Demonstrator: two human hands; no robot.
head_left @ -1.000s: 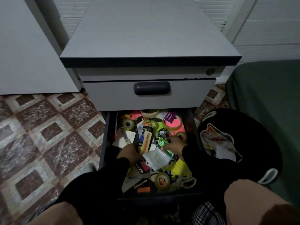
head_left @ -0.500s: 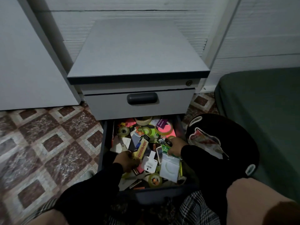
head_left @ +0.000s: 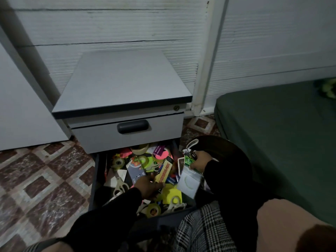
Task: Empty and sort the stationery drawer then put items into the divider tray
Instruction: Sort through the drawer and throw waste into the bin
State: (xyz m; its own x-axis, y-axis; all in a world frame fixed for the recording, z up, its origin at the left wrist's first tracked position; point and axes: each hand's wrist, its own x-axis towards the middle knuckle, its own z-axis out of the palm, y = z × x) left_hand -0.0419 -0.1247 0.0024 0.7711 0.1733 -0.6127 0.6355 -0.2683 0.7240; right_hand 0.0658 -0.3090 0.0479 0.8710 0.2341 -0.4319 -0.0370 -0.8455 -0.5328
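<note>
The open lower drawer (head_left: 96,180) of a grey pedestal is full of mixed stationery: tape rolls (head_left: 153,210), white-handled scissors (head_left: 121,186), neon sticky notes (head_left: 171,194). My left hand (head_left: 148,186) is down among the items and grips the near end of a long yellow box (head_left: 164,171). My right hand (head_left: 199,160) is lifted over the drawer's right edge and holds a bundle: a green packet (head_left: 189,160) and a white packet (head_left: 188,183) hanging under it. No divider tray is in view.
The grey pedestal (head_left: 123,84) has a shut upper drawer with a dark handle (head_left: 133,126). A round black bag (head_left: 234,159) lies right of the drawer, beside a green mattress (head_left: 283,131). Patterned floor tiles (head_left: 45,175) spread to the left. My knees fill the lower edge.
My right hand has lifted the green and white packets up and to the right, out over the drawer's edge. My left hand stays on the yellow box. The camera has tilted up.
</note>
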